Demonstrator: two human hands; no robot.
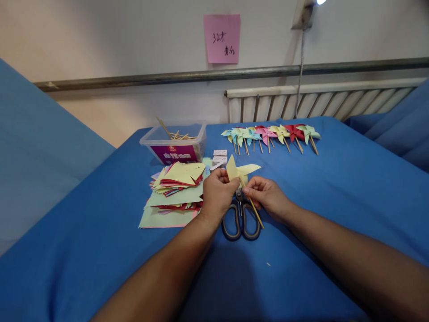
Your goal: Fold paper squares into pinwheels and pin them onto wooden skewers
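- Pink note (221,38) on the wall above the table's far edge: I read handwritten "32" plus a mark after it, then a 2nd line of script, approx. 2 characters, can't make out.
- Clear tub (174,142) nr the table's far-left corner: purple label w/ red logo and white lettering, too small & blurred for me to read.
- Small white cards (219,156) just beside the tub, toward the table's middle: some dark print, illegible.
- No other text I can read.
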